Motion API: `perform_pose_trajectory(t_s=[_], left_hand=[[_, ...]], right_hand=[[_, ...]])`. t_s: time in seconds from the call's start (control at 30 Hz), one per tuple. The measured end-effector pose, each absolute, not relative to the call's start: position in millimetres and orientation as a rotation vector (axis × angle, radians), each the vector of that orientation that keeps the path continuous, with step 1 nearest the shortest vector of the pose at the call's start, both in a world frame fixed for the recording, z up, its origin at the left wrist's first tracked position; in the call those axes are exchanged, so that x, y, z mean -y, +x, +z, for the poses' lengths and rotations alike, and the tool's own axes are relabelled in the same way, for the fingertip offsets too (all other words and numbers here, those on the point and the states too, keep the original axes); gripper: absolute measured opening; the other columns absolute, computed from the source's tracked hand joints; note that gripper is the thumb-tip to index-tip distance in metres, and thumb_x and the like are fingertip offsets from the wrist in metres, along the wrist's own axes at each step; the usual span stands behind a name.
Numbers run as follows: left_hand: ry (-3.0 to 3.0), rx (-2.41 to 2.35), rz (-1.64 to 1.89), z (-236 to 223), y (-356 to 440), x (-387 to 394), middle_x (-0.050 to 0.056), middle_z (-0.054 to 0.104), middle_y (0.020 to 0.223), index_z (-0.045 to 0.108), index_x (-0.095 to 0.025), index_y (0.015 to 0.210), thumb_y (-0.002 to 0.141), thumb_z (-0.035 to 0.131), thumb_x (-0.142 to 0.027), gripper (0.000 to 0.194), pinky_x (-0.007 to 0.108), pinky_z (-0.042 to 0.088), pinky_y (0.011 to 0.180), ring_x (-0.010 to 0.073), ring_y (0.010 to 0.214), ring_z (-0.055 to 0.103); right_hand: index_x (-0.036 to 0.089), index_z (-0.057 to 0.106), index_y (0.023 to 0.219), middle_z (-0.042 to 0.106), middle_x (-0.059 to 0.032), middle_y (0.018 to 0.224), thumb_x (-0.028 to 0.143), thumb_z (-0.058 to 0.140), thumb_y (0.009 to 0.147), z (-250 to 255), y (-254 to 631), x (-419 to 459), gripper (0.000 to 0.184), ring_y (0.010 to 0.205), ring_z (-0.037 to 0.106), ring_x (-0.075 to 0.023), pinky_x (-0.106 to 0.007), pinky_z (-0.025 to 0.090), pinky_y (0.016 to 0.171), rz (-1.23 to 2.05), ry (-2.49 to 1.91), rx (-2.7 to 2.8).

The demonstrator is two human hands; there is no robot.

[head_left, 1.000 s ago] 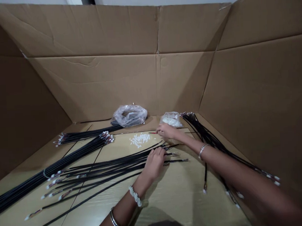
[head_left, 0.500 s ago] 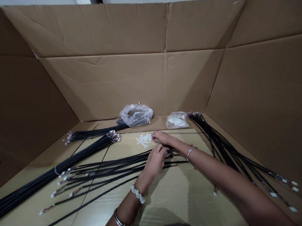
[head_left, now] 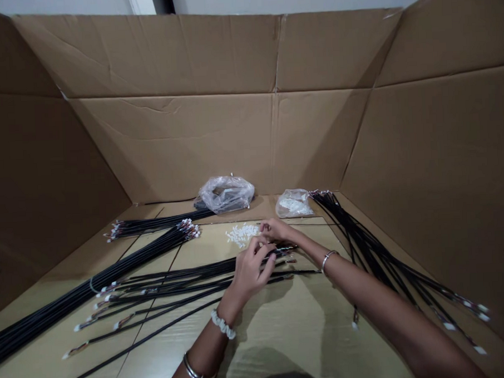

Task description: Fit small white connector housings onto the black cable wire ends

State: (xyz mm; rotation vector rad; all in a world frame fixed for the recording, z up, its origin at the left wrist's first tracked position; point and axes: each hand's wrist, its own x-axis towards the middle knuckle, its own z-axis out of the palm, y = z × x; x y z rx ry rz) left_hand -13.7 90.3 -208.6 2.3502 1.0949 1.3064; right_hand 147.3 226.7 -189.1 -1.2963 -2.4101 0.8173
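Note:
My left hand (head_left: 250, 268) is over the right-hand ends of a row of loose black cables (head_left: 176, 281). Its fingers are curled in on a cable end, mostly hidden by the hand, and the thumb stands a little apart. Just beyond it, my right hand (head_left: 274, 230) has its fingertips pinched close together. Whatever lies between them is too small to make out. A loose pile of small white connector housings (head_left: 240, 234) lies left of my right fingertips. Bare coloured wires (head_left: 289, 261) show at several cable ends beside my hands.
Bundled black cables (head_left: 126, 272) with white connectors lie left. Another cable bundle (head_left: 371, 248) spreads along the right. A clear plastic bag (head_left: 227, 194) and a smaller bag of white parts (head_left: 294, 204) stand at the back. Tall cardboard walls (head_left: 170, 142) enclose the work surface.
My left hand has shifted slightly left and its thumb has lifted away from the fingers. My right hand has drawn a little right, away from the white pile.

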Motion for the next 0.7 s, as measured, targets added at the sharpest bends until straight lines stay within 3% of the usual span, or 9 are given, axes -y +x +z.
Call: perform_pose_trajectory(t_s=[0.27, 0.47, 0.7], left_hand=[[2.006, -1.105, 1.567, -208, -21, -100, 0.01, 0.069, 0.128, 0.066, -0.018, 0.126, 0.102, 0.066, -0.037, 0.031, 0.045, 0.061, 0.092, 0.0239, 0.107, 0.07], [1.67, -1.05, 1.543, -200, -23, -109, 0.01, 0.069, 0.124, 0.065, -0.017, 0.128, 0.102, 0.066, -0.038, 0.034, 0.043, 0.063, 0.086, 0.0231, 0.102, 0.071], [1.586, -0.891, 1.428, -132, -39, -132, 0.009, 0.071, 0.118, 0.066, -0.016, 0.124, 0.102, 0.066, -0.04, 0.033, 0.04, 0.063, 0.082, 0.0212, 0.096, 0.072]], right_hand=[[0.018, 0.064, 0.133, 0.067, -0.0112, 0.135, 0.035, 0.068, 0.101, -197, 137, -216, 0.036, 0.113, 0.071, -0.027, -0.049, 0.062, 0.094, 0.906, -1.284, 2.281], [0.018, 0.065, 0.133, 0.068, -0.0108, 0.134, 0.035, 0.069, 0.101, -185, 134, -208, 0.036, 0.112, 0.071, -0.0269, -0.048, 0.062, 0.093, 1.032, -1.208, 1.997], [0.018, 0.065, 0.131, 0.069, -0.0106, 0.131, 0.035, 0.068, 0.101, -123, 134, -199, 0.035, 0.109, 0.072, -0.0258, -0.047, 0.062, 0.092, 1.051, -0.947, 1.546]])
